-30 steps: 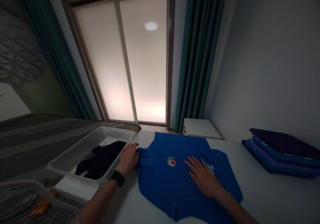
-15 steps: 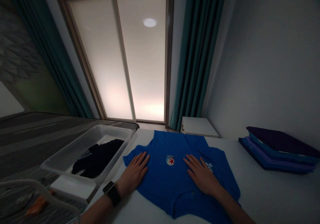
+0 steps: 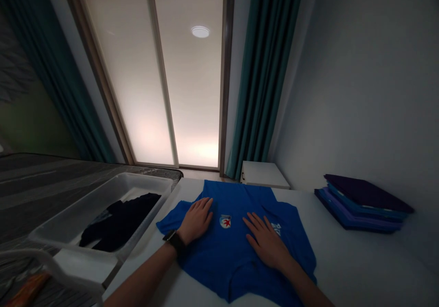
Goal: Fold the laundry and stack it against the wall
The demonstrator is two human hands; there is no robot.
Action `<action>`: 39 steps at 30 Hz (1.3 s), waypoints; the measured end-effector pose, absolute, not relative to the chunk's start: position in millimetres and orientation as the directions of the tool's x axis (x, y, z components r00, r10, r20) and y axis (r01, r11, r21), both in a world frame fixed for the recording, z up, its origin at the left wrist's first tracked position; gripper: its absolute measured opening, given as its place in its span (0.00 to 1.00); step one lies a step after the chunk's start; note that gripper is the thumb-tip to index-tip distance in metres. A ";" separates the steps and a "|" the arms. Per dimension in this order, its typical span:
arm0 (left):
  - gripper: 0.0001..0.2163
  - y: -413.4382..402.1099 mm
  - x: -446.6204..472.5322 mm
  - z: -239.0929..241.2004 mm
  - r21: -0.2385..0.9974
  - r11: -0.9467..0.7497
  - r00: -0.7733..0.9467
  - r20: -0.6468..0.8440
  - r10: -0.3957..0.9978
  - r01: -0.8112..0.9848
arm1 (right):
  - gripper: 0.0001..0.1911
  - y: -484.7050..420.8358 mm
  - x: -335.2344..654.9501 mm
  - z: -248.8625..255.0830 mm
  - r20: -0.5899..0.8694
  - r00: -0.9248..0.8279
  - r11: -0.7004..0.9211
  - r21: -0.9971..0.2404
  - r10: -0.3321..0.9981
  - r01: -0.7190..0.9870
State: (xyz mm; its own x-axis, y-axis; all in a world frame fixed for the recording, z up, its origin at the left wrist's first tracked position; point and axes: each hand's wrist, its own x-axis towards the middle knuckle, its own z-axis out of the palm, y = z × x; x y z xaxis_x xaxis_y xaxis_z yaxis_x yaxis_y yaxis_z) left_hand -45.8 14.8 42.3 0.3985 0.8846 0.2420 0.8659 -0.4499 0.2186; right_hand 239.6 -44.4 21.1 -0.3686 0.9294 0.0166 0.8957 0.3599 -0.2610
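A blue shirt (image 3: 236,193) with a small round badge (image 3: 225,221) lies spread flat on the white table (image 3: 360,266). My left hand (image 3: 197,219), with a dark watch on its wrist, rests flat on the shirt's left side beside the badge, fingers stretched out. Flat on the shirt to the right of the badge lies my right hand (image 3: 265,240), fingers spread. Neither hand holds anything.
A white plastic tray (image 3: 72,215) with dark clothes (image 3: 116,222) stands left of the table. A stack of folded blue and purple clothes (image 3: 361,202) lies at the table's far right. Behind are a small white cabinet (image 3: 262,175), teal curtains and a lit sliding door.
My left hand let go of the shirt's left sleeve, which now lies spread out, and moved inward flat onto the shirt. The right hand has stayed in place.
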 end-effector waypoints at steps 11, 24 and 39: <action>0.16 75.8 -53.7 37.6 0.220 -0.156 0.095 0.266 0.959 0.963 | 0.29 -44.9 238.2 27.3 -0.024 -0.347 0.324 -0.302 0.937 0.897; 0.14 80.9 -64.8 24.7 0.442 -0.094 -0.029 0.263 0.964 0.892 | 0.23 38.4 163.7 54.5 0.086 -0.462 0.463 -0.321 0.883 0.826; 0.14 100.0 -86.2 40.8 0.884 0.101 0.022 -0.124 0.992 0.456 | 0.25 56.1 144.5 22.3 0.164 -0.414 0.446 -0.322 0.895 0.835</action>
State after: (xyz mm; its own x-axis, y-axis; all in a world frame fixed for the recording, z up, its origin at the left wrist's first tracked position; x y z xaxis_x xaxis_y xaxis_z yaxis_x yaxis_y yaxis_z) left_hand -86.2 100.0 40.8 0.0215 0.9920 -0.1241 0.4556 0.1007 0.8845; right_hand 144.5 56.1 22.3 -0.4141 0.8953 0.1643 0.8353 0.4455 -0.3222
